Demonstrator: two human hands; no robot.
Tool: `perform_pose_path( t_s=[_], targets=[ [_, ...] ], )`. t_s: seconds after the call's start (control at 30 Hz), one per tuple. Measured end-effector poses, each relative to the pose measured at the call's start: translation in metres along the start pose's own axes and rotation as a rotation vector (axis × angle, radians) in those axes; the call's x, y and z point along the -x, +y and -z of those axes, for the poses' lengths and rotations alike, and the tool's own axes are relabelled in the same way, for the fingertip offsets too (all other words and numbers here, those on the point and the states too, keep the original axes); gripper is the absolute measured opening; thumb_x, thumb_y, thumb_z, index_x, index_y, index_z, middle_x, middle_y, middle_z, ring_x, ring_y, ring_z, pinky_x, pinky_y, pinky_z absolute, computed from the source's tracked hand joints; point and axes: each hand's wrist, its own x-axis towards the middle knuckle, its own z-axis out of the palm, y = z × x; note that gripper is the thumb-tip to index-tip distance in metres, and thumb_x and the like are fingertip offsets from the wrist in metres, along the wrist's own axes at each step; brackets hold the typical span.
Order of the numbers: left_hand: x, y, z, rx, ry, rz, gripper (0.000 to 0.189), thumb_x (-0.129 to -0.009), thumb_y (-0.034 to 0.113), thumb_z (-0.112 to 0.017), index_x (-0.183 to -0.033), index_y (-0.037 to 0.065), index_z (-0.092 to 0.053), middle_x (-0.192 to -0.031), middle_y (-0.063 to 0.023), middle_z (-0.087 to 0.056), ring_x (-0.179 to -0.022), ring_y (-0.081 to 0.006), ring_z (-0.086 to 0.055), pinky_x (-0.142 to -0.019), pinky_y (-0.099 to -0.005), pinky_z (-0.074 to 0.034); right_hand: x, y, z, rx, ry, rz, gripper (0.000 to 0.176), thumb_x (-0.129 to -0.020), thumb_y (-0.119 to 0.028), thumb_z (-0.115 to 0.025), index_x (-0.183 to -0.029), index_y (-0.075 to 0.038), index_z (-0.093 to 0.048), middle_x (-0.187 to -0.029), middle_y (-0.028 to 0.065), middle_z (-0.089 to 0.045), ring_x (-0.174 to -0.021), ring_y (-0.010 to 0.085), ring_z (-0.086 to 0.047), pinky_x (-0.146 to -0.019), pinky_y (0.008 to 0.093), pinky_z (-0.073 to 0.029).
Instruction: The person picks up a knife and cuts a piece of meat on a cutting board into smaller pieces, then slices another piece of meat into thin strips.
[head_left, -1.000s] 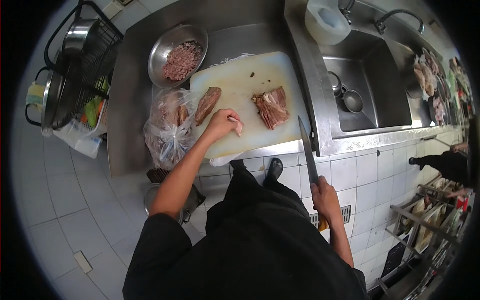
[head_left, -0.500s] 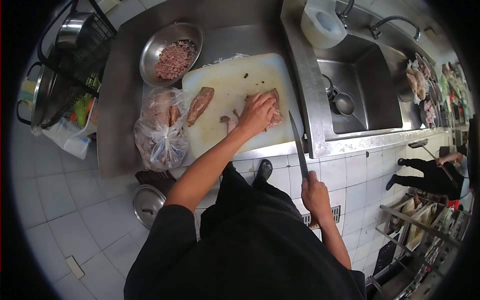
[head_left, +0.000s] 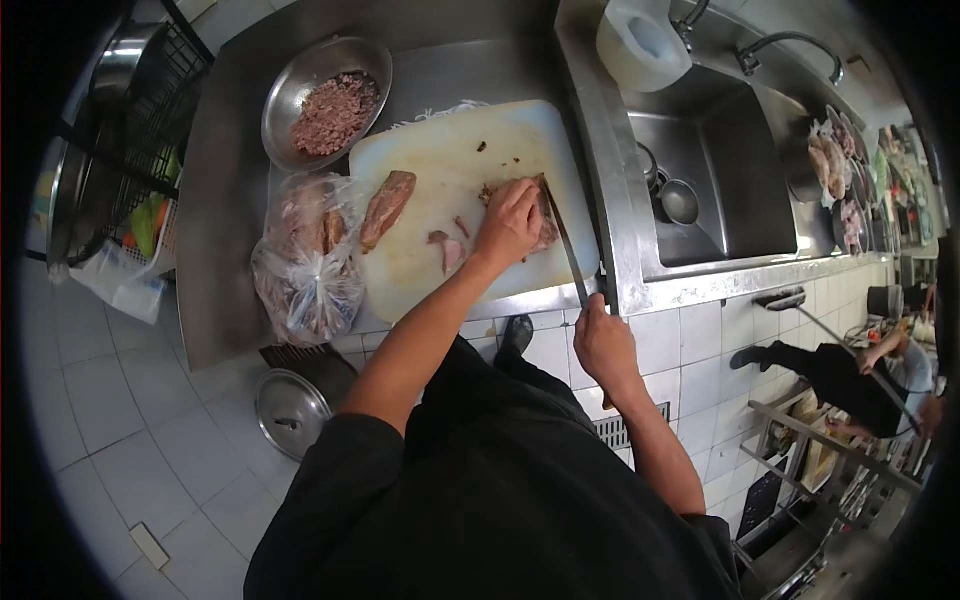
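A piece of meat (head_left: pixel 547 232) lies near the right side of the white cutting board (head_left: pixel 440 130). My left hand (head_left: pixel 510 218) presses down on it with fingers bunched together, covering part of it. In my right hand (head_left: pixel 606 345) is a long knife (head_left: pixel 568 248), gripped by its handle. The blade runs along the meat's right side, its tip close to the far end, beside my left fingers. Small meat scraps (head_left: pixel 448 252) lie left of my left hand. Farther left, a longer meat strip (head_left: pixel 388 210) rests at the board's edge.
A metal bowl (head_left: pixel 280 110) of minced meat stands behind the board. Left of it sits a clear plastic bag (head_left: pixel 312 270) of meat pieces. The sink (head_left: pixel 720 170), holding a ladle (head_left: pixel 680 203), is to the right. Another person (head_left: pixel 860 385) holds a long-handled tool at far right.
My right hand has brought the knife left and forward, from the board's right edge to the meat. My left hand stays on the meat. The other person has moved closer.
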Motion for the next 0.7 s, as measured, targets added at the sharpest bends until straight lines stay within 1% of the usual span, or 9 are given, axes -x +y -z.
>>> perform_pose_path(
  t_s=[0.13,0.23,0.33,0.43,0.53,0.63,0.7],
  targets=[
    [-0.001,0.001,-0.001,-0.003,0.039,-0.013,0.028,-0.084,0.001,-0.061,-0.111,-0.006,-0.062,-0.118,-0.0198,-0.062,-0.11,-0.0397,-0.059,-0.097,-0.0465,-0.048,-0.008,0.0,0.0,0.008,-0.033,0.004,0.018,-0.098,-0.015,-0.05,-0.104,0.002,-0.048,-0.068,0.0292,-0.064,-0.067,0.0506,-0.064,-0.064,0.0613,-0.051],
    [0.0,-0.002,0.0,0.002,0.002,0.007,0.028,-0.084,0.003,-0.062,-0.111,-0.006,-0.062,-0.121,-0.0193,-0.059,-0.114,-0.038,-0.057,-0.101,-0.0462,-0.047,-0.013,-0.009,0.005,0.002,-0.061,-0.028,0.016,-0.098,-0.012,-0.049,-0.101,0.003,-0.046,-0.07,0.0324,-0.064,-0.07,0.0536,-0.064,-0.065,0.0619,-0.052],
    [0.0,-0.004,-0.003,-0.009,0.008,0.012,0.03,-0.084,0.003,-0.062,-0.112,-0.007,-0.062,-0.121,-0.0193,-0.059,-0.115,-0.0383,-0.057,-0.101,-0.0463,-0.047,-0.027,-0.011,0.003,-0.003,-0.093,-0.014,0.019,-0.096,-0.012,-0.05,-0.106,0.003,-0.045,-0.072,0.0312,-0.065,-0.071,0.0519,-0.065,-0.067,0.0615,-0.053],
    [0.001,-0.005,-0.004,0.0,0.014,0.01,0.031,-0.084,0.003,-0.063,-0.113,-0.007,-0.062,-0.122,-0.0194,-0.059,-0.115,-0.0384,-0.057,-0.101,-0.0465,-0.048,-0.059,-0.003,-0.014,-0.017,-0.014,0.105,0.02,-0.096,-0.013,-0.05,-0.107,0.002,-0.046,-0.075,0.0308,-0.066,-0.073,0.0522,-0.065,-0.068,0.0602,-0.053],
    [0.001,-0.007,-0.006,-0.002,0.018,0.014,0.031,-0.084,0.004,-0.063,-0.112,-0.008,-0.062,-0.122,-0.0195,-0.059,-0.115,-0.0384,-0.057,-0.101,-0.0465,-0.048,-0.105,-0.008,-0.031,0.013,0.003,0.071,0.022,-0.096,-0.014,-0.049,-0.109,0.003,-0.048,-0.079,0.0315,-0.067,-0.078,0.0519,-0.066,-0.071,0.0593,-0.054],
    [0.004,-0.008,-0.006,-0.008,0.051,-0.005,0.031,-0.084,0.005,-0.064,-0.112,-0.007,-0.063,-0.123,-0.0196,-0.059,-0.116,-0.0382,-0.057,-0.101,-0.0466,-0.047,-0.134,-0.016,-0.028,0.003,0.007,0.099,0.024,-0.096,-0.016,-0.048,-0.11,0.004,-0.049,-0.084,0.0329,-0.067,-0.082,0.052,-0.066,-0.075,0.0591,-0.054],
    [0.002,-0.01,-0.008,0.017,0.027,0.019,0.032,-0.084,0.005,-0.064,-0.113,-0.007,-0.063,-0.124,-0.0196,-0.059,-0.117,-0.0381,-0.057,-0.102,-0.0462,-0.047,-0.152,-0.013,-0.025,-0.007,0.009,0.117,0.025,-0.096,-0.016,-0.048,-0.111,0.004,-0.05,-0.085,0.0339,-0.067,-0.084,0.0523,-0.066,-0.077,0.0594,-0.053]
  ],
)
